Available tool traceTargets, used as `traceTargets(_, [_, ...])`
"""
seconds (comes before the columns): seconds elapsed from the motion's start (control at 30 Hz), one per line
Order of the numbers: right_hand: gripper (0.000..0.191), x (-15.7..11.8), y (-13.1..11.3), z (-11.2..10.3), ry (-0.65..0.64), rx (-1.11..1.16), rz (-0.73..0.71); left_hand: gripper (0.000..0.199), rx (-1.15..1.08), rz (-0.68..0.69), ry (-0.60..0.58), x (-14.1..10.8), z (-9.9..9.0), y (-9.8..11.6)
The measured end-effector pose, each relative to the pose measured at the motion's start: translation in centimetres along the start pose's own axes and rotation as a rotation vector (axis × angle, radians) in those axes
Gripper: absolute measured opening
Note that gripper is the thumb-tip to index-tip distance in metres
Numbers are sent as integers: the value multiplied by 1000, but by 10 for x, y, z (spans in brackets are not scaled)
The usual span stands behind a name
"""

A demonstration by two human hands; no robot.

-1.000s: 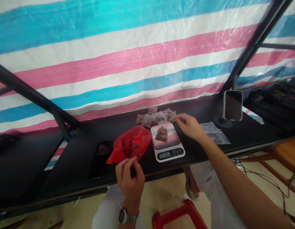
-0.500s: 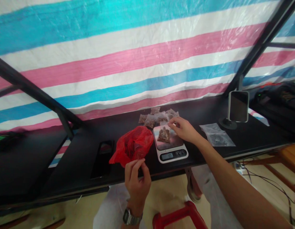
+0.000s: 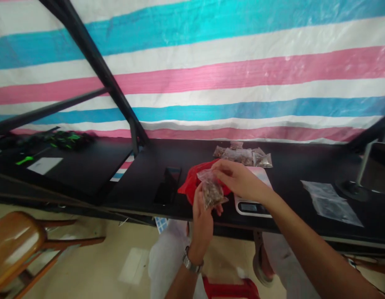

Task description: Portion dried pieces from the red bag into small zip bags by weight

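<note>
Head-worn view, facing forward and down, close above a black table (image 3: 133, 178)

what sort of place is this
It looks like a makeshift weighing and packing spot, probably not a proper shop: a striped tarpaulin hangs behind a black table holding a digital scale and small clear plastic bags of something brown.

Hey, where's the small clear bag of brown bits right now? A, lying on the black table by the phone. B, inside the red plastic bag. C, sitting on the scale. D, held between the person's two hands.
D: the clear bag is up off the table, held between the left hand and the right hand, not on the digital scale.
</note>
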State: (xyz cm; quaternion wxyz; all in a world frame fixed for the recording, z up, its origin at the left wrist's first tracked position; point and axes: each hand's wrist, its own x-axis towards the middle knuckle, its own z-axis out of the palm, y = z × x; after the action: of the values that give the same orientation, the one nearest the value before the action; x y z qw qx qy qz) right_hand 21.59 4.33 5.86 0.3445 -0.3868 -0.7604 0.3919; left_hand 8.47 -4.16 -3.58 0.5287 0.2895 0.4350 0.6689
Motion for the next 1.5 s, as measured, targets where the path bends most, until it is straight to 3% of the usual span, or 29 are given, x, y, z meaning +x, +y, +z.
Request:
traceTargets(0.2, [18, 19, 18, 14, -16, -280, 109, 59, -316, -315, -199, 16, -12, 11])
traceTargets(0.4, [17, 31, 30, 28, 9, -308, 160, 51, -359, -509, -237, 19, -19, 7])
traceTargets(0.63, [19, 28, 33, 35, 11, -291, 126, 53, -329, -498, -243, 19, -25, 0])
traceTargets(0.97, [22, 23, 30, 34, -6, -288, 131, 48, -386, -549, -249, 19, -17, 5])
traceTargets(1.5, [20, 19, 32, 33, 77, -271, 75, 49, -310, -565, -320, 23, -27, -5])
